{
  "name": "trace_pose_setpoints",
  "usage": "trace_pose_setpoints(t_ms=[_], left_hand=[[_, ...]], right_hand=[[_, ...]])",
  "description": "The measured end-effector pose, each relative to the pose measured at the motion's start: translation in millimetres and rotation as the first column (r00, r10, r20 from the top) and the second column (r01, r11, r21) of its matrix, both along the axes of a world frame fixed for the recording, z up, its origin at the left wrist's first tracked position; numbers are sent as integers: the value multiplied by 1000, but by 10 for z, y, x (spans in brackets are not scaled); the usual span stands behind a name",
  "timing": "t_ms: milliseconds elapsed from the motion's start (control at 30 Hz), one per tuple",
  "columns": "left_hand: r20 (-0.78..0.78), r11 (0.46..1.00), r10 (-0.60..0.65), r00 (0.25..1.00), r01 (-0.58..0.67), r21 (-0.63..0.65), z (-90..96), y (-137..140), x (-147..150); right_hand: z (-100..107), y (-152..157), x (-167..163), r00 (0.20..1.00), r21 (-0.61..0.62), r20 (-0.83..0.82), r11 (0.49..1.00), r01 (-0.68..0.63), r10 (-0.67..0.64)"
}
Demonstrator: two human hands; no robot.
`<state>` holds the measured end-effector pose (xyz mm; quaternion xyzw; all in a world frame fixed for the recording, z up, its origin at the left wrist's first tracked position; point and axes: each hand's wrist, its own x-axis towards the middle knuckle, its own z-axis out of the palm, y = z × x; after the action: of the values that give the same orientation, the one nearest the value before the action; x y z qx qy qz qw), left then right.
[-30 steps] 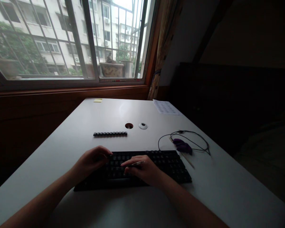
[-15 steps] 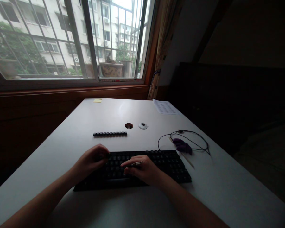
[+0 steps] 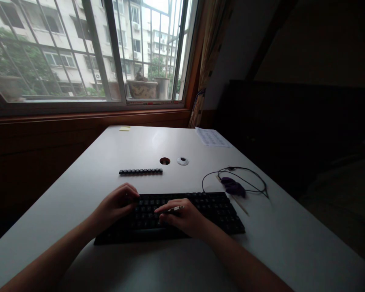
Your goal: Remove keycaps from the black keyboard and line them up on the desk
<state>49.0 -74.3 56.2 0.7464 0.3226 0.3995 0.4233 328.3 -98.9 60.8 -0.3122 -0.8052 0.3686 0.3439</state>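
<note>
A black computer keyboard (image 3: 231, 217) lies across the near part of the white table, under both hands. At its far left part is my left hand (image 3: 118, 205), fingers bent and thumb apart from them, with the fingertips at the keys. I see nothing held between them. My right hand (image 3: 185, 217) rests over the middle keys, closed around a thin, light metallic tool (image 3: 175, 209); its exact kind is hard to make out. The index finger reaches left over the keys. Beyond the keyboard, a row of black keycaps (image 3: 140, 172) stands lined up on the table.
A black cable (image 3: 258, 180) loops at the right, around a dark purple cloth-like item (image 3: 233, 187) and a thin stick (image 3: 240, 205). Farther back are a table hole (image 3: 164, 161), a white ring cover (image 3: 183, 161), printed paper (image 3: 214, 138) and a yellow note (image 3: 124, 128).
My left fingers have lifted and parted slightly from the thumb at the keyboard's far left. My right hand and its tool stay nearly still.
</note>
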Motion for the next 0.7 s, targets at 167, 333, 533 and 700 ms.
trace_pose_setpoints(t_ms=[167,333,533,700], left_hand=[[-15,1000,16,1000,-16,27,-18,-2,-8],[-9,999,47,999,-47,9,-43,-8,-14],[-17,999,35,999,-35,-21,-34,-5,-18],[-16,999,21,1000,-22,-31,-35,15,-25]], right_hand=[[9,0,-5,1000,6,-12,1000,-2,2],[27,-1,-6,1000,18,-7,1000,0,0],[35,-9,-1,1000,-3,-12,1000,-8,8],[20,-4,-2,1000,2,-7,1000,-8,8]])
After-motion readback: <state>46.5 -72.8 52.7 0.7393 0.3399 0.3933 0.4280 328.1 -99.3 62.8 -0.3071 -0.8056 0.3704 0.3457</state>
